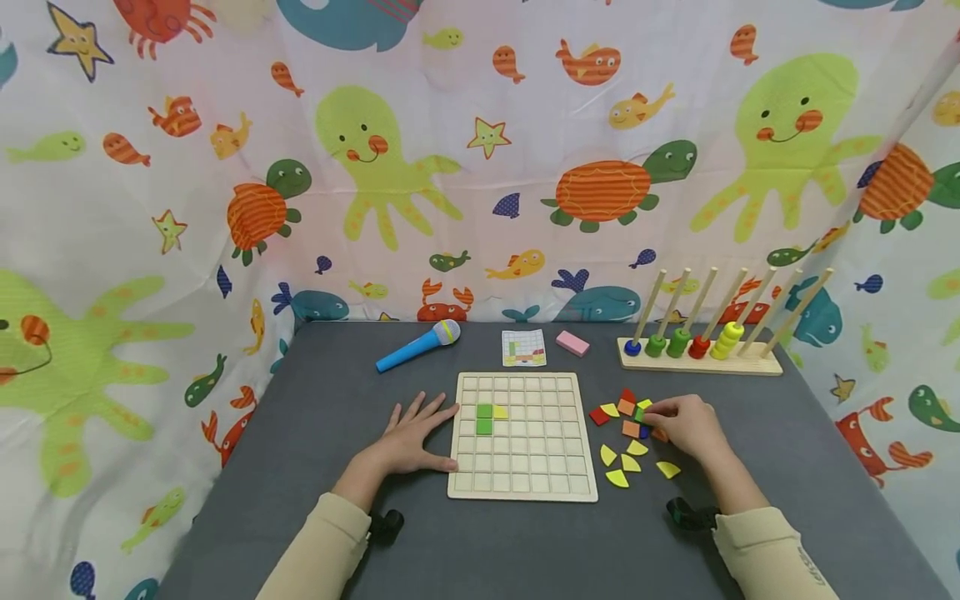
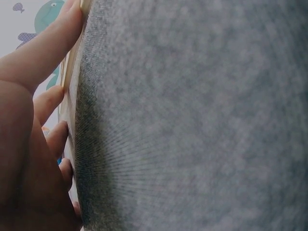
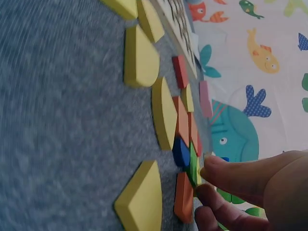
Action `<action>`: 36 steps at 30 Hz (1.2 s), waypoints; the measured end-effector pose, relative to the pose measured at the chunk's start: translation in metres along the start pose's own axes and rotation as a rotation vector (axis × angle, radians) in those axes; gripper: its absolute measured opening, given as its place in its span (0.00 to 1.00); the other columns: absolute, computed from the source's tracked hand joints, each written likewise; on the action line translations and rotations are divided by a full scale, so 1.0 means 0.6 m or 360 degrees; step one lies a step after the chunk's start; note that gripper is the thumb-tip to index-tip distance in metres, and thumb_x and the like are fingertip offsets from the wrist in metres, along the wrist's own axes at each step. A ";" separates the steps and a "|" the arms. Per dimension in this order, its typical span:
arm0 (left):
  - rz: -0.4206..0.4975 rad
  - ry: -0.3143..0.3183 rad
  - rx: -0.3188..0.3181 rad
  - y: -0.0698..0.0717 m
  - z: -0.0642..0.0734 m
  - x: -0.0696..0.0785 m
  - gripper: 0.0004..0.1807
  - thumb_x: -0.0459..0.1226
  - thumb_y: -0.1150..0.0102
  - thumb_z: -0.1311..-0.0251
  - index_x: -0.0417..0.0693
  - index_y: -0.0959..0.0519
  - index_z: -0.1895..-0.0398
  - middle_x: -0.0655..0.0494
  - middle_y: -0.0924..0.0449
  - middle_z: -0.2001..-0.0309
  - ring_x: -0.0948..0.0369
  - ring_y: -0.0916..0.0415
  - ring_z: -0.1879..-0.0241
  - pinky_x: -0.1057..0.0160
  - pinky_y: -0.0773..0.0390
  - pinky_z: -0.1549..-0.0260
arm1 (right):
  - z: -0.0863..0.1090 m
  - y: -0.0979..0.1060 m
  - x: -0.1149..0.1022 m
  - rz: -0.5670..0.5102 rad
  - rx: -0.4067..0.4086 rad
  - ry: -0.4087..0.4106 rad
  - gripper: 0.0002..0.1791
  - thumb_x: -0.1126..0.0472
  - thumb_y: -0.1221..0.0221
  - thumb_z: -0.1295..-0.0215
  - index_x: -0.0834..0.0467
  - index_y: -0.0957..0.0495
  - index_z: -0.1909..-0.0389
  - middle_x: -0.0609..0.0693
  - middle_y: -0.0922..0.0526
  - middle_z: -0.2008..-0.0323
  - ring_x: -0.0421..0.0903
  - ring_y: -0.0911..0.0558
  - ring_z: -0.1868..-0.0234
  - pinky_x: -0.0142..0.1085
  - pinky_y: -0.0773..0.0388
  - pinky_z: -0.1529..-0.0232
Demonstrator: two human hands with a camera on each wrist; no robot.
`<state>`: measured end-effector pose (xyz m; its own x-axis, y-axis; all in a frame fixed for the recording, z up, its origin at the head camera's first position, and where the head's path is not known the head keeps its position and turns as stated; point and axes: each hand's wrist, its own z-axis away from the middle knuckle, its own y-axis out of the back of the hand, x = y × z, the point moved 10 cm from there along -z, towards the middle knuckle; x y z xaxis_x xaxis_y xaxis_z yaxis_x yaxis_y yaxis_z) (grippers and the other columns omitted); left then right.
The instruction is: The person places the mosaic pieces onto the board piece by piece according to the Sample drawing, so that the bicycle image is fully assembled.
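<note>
A wooden grid board (image 1: pixel 532 485) lies on the table with two green squares (image 1: pixel 484 427) and a yellow piece (image 1: pixel 500 412) in its upper left cells. My left hand (image 1: pixel 408 442) has its fingers spread, with fingertips and thumb against the board's left edge. To the right of the board, my right hand (image 1: pixel 686 423) pinches a green block (image 3: pixel 192 163) between thumb and fingertips, low over a cluster of pieces. Around it lie orange squares (image 1: pixel 632 428), a red square (image 1: pixel 599 416), a blue piece (image 3: pixel 181 153) and several yellow quarter-round pieces (image 1: pixel 617 478).
Behind the board are a blue toy microphone (image 1: pixel 408 350), a pattern card (image 1: pixel 523 348) with a coloured grid and a pink eraser-like block (image 1: pixel 573 343). A wooden peg stand (image 1: pixel 701 363) with coloured rings stands at the back right. A sea-animal curtain (image 1: pixel 480 275) hangs behind the table.
</note>
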<state>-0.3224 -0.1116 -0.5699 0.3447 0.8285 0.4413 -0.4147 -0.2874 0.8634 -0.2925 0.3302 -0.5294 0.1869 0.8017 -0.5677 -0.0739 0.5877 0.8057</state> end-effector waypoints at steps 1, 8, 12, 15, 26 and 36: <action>0.0002 0.0002 -0.0004 0.000 0.000 0.001 0.58 0.72 0.34 0.54 0.74 0.48 0.20 0.60 0.58 0.17 0.46 0.72 0.18 0.33 0.71 0.26 | -0.001 0.001 0.002 0.0013 0.0001 -0.0004 0.17 0.52 0.35 0.32 0.61 0.13 0.52 0.61 0.13 0.56 0.52 0.20 0.62 0.41 0.25 0.66; -0.0007 0.0010 -0.0014 0.002 0.000 -0.004 0.58 0.72 0.34 0.54 0.74 0.48 0.20 0.61 0.59 0.17 0.47 0.73 0.18 0.33 0.72 0.26 | -0.009 -0.003 0.006 0.0110 0.0006 -0.0009 0.23 0.48 0.32 0.35 0.62 0.16 0.49 0.59 0.13 0.58 0.52 0.19 0.62 0.48 0.24 0.62; -0.0011 0.0008 -0.0027 0.000 -0.001 -0.005 0.58 0.73 0.35 0.55 0.74 0.48 0.20 0.60 0.60 0.17 0.47 0.73 0.18 0.33 0.71 0.27 | -0.012 -0.008 0.008 0.0129 0.0008 -0.0014 0.23 0.48 0.32 0.36 0.63 0.16 0.49 0.60 0.14 0.57 0.53 0.20 0.61 0.48 0.24 0.62; -0.0008 0.0014 -0.0029 0.000 -0.001 -0.005 0.58 0.73 0.34 0.55 0.74 0.48 0.20 0.60 0.60 0.17 0.47 0.72 0.18 0.33 0.71 0.26 | -0.015 -0.010 0.011 0.0115 0.0006 -0.0027 0.21 0.50 0.32 0.35 0.62 0.16 0.52 0.59 0.14 0.59 0.52 0.21 0.63 0.45 0.25 0.64; 0.0004 0.0021 -0.0023 -0.001 -0.001 -0.001 0.58 0.72 0.34 0.54 0.74 0.48 0.20 0.61 0.60 0.17 0.48 0.73 0.18 0.34 0.72 0.26 | -0.017 0.002 -0.002 -0.0025 0.0040 -0.0034 0.15 0.54 0.31 0.36 0.61 0.21 0.62 0.54 0.18 0.69 0.48 0.24 0.72 0.37 0.28 0.74; 0.0011 0.0025 -0.0015 -0.001 0.000 0.001 0.58 0.71 0.33 0.54 0.73 0.47 0.20 0.60 0.59 0.17 0.47 0.72 0.18 0.33 0.72 0.26 | -0.019 0.007 -0.082 -0.0146 0.0104 0.0126 0.13 0.52 0.36 0.31 0.58 0.21 0.58 0.56 0.15 0.63 0.48 0.23 0.69 0.36 0.26 0.70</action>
<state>-0.3223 -0.1110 -0.5701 0.3285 0.8342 0.4430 -0.4249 -0.2884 0.8581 -0.3130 0.2941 -0.4999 0.1117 0.7526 -0.6489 0.0042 0.6527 0.7576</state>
